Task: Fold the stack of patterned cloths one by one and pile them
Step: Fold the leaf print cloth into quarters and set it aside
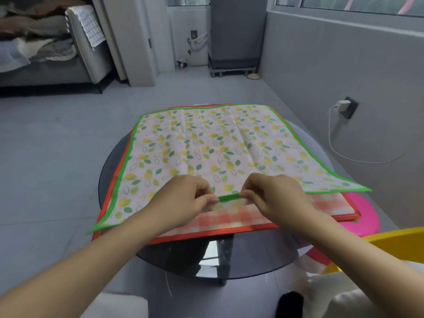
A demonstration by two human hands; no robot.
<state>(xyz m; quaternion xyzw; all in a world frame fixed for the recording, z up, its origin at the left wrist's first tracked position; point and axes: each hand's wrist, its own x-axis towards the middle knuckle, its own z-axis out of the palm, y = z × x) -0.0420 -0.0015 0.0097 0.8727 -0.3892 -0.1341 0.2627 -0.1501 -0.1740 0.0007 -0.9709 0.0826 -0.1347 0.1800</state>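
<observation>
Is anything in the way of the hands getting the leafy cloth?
Nothing visible is. The left hand and the right hand already pinch the green near edge of the leafy cloth, which lies on top of the red checked cloth.

Both forearms are bare right up to the bottom edge of the picture, with no sleeve showing on either. The left hand (183,198) and the right hand (275,196) are bare too, without gloves, and the wrists look plain and slim.
</observation>
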